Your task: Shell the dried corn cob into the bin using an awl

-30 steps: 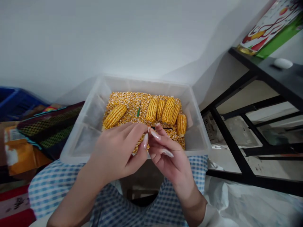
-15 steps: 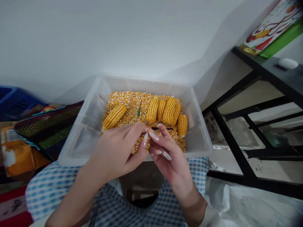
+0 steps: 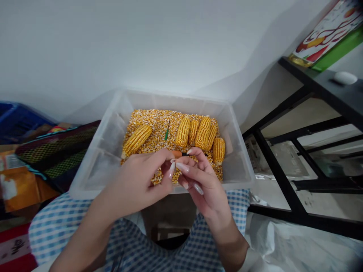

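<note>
My left hand (image 3: pixel 138 177) and my right hand (image 3: pixel 205 177) meet above the near side of a clear plastic bin (image 3: pixel 99 166). Both have fingertips pinched together and nearly touching; whatever sits between them is too small to make out. Loose corn kernels (image 3: pixel 151 117) cover the bin's floor. Just behind the fingers shows a tool with an orange handle (image 3: pixel 177 154) and dark shaft, partly hidden. A green-handled pointed tool (image 3: pixel 166 134) lies on the kernels. One corn cob (image 3: pixel 138 139) rests at left, and several cobs (image 3: pixel 202 132) lie at right.
A black metal rack (image 3: pixel 272 162) stands at right, with a white rounded object (image 3: pixel 345 78) on top. At left are a dark mesh bag (image 3: pixel 59 155), a blue crate (image 3: pixel 22 121) and an orange package (image 3: pixel 19 187). The wall (image 3: pixel 176 45) rises behind the bin.
My left hand has shifted slightly left and down, uncovering more of the orange handle. My right fingers have moved a little and now cover more of the dark shaft.
</note>
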Demonstrator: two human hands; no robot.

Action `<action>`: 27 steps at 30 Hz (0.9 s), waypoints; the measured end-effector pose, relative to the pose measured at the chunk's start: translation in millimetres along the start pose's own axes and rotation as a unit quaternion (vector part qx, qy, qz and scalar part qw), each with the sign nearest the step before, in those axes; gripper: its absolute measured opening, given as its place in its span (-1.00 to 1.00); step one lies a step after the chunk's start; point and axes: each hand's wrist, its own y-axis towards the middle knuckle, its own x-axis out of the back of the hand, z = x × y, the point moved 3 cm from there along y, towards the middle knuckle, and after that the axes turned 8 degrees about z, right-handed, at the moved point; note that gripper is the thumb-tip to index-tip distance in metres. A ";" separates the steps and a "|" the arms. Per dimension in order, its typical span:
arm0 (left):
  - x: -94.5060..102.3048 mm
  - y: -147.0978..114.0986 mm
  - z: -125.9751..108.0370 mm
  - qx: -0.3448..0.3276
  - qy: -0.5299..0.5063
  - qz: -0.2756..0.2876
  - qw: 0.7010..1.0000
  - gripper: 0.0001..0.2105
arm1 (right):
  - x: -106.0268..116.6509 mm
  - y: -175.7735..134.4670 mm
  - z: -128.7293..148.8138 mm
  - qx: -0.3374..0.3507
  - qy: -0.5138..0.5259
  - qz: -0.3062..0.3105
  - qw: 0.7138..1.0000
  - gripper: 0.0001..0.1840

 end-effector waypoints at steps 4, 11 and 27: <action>2.5 -2.0 2.2 0.003 -0.038 0.029 0.999 -0.89 | 1.4 -0.2 0.7 -0.014 -0.018 0.014 1.000 -0.68; -3.3 -3.3 -1.6 0.040 0.026 -0.013 0.999 -0.90 | 4.3 1.1 -4.1 -0.014 -0.011 0.006 1.000 -0.73; -5.9 -9.1 -9.5 0.062 0.120 -0.147 0.980 -0.77 | -2.7 -0.3 -19.0 -0.020 0.113 -0.055 0.992 -0.73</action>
